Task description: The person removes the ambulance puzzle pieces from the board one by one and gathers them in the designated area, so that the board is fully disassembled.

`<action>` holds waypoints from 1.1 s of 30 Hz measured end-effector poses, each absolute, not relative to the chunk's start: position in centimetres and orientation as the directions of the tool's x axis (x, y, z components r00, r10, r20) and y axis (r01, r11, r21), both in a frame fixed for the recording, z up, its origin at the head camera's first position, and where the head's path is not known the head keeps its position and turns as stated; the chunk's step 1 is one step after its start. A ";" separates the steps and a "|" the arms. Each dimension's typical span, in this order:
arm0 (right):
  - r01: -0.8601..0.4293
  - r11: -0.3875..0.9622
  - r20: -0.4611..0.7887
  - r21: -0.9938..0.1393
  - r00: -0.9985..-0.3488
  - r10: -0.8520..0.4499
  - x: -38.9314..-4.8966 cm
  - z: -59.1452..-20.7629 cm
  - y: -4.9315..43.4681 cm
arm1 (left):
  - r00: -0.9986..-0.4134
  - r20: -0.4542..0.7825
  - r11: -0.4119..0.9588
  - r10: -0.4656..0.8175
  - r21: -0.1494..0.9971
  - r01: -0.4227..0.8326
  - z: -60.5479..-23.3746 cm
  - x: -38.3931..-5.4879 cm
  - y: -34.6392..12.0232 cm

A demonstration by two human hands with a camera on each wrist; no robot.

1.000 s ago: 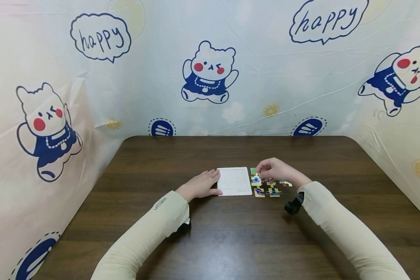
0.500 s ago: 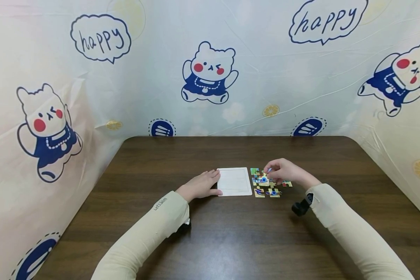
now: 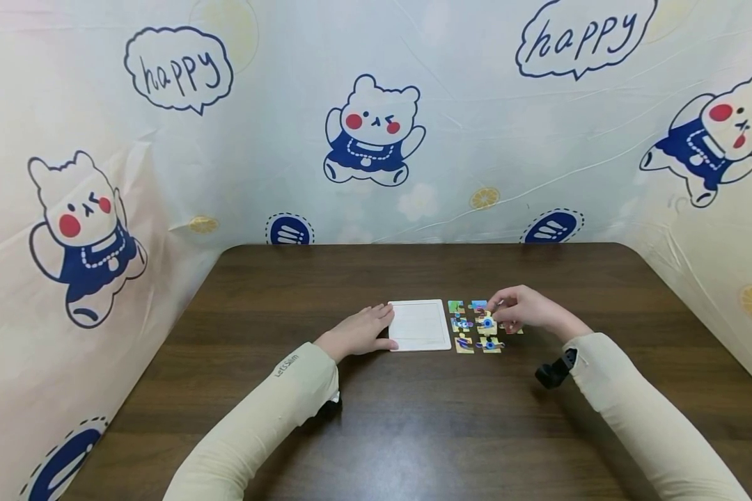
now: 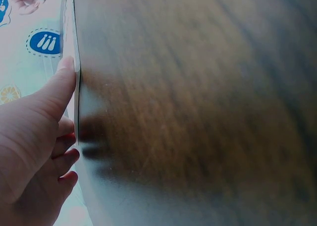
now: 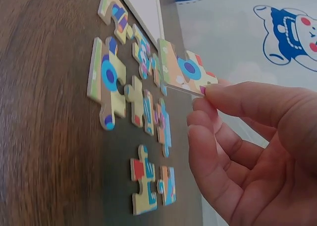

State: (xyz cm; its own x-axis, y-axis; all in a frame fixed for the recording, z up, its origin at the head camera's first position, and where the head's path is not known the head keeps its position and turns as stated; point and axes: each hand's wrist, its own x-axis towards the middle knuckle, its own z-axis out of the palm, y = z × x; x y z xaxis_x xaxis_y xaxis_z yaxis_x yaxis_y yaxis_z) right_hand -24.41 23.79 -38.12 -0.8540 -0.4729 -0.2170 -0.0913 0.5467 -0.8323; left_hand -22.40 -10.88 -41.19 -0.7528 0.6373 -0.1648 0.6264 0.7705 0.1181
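Observation:
In the right wrist view my right hand [image 5: 247, 132] pinches a jigsaw puzzle piece [image 5: 184, 67] with a blue ring between thumb and fingers. The piece is tilted and raised over the other pieces. In the head view this hand [image 3: 521, 308] is above the right part of the puzzle pieces, hiding some of them. A white puzzle tray [image 3: 419, 325] lies flat to the left of the pieces. My left hand [image 3: 362, 330] rests at its left edge with the fingers spread. From the left wrist, the thumb [image 4: 58, 87] lies along the thin tray edge.
Several loose puzzle pieces lie in rows on the brown wooden table [image 3: 376, 417], among them a wheel-patterned piece [image 3: 491, 344], a yellow piece [image 3: 464, 344] and a green piece [image 3: 455, 307]. A printed cloth backdrop [image 3: 376, 209] stands behind the table.
My right hand has moved to the right over the rows with the held puzzle piece, uncovering pieces at the left. My left hand and the tray have stayed in place.

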 end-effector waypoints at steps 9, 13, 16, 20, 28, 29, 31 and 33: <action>-0.080 0.569 -0.234 -0.818 -0.858 -0.457 -24.0 -38.3 25.3 | -0.750 -0.162 0.767 0.641 0.128 0.628 -41.2 -22.4 -10.9; -0.062 0.567 -0.243 -0.822 -0.862 -0.446 -23.8 -38.4 26.0 | -0.749 -0.160 0.766 0.643 0.129 0.630 -41.2 -22.4 -10.9; -0.057 0.564 -0.244 -0.824 -0.862 -0.444 -23.7 -38.5 26.5 | -0.752 -0.166 0.770 0.638 0.126 0.625 -41.2 -22.4 -10.9; -0.045 0.560 -0.253 -0.827 -0.860 -0.444 -23.5 -38.6 27.1 | -0.757 -0.168 0.775 0.632 0.129 0.618 -41.2 -22.3 -10.8; -0.014 0.587 -0.296 -0.810 -0.854 -0.428 -23.4 -39.0 27.8 | -0.758 -0.171 0.777 0.630 0.121 0.618 -41.2 -22.4 -10.8; -0.011 0.592 -0.302 -0.806 -0.852 -0.427 -23.3 -39.0 27.9 | -0.758 -0.171 0.776 0.630 0.119 0.619 -41.2 -22.4 -10.8; -0.002 0.602 -0.316 -0.798 -0.850 -0.422 -23.2 -39.0 27.9 | -0.757 -0.173 0.776 0.630 0.114 0.620 -41.2 -22.4 -10.8; 0.002 0.609 -0.326 -0.793 -0.846 -0.421 -23.1 -39.0 28.0 | -0.756 -0.172 0.775 0.632 0.112 0.622 -41.2 -22.5 -10.8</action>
